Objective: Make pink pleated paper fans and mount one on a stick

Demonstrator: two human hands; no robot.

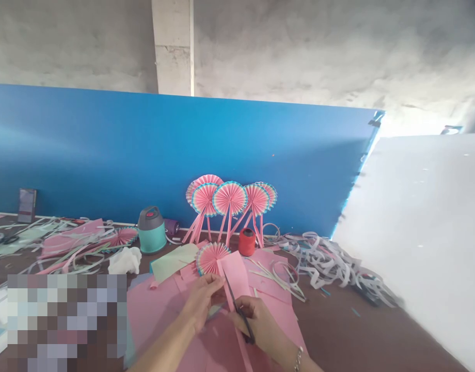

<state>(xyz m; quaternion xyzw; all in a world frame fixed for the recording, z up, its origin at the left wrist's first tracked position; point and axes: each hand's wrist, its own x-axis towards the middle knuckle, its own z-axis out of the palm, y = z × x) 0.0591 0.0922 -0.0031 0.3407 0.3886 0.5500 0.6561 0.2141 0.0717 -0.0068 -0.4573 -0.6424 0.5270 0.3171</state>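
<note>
My left hand (205,299) is closed on the left edge of a pink paper sheet (237,273), fingers pinched near its upper part. Black-handled scissors (243,321) are in my right hand (256,323), their blades pointing up and lying along the sheet, close to my left fingertips. A narrow pink strip runs down beneath the scissors. Just behind my left hand lies a round pleated pink fan (213,258) with a blue-green edge. Larger pink sheets (156,315) are spread on the table under both hands.
Several pink pleated fans on sticks (230,199) lean against the blue partition (106,155). A red spool (247,243) and a teal-and-grey device (151,231) stand nearby. Paper strips (322,258) are heaped at the right; more strips and paper lie left, near an upright phone (27,205).
</note>
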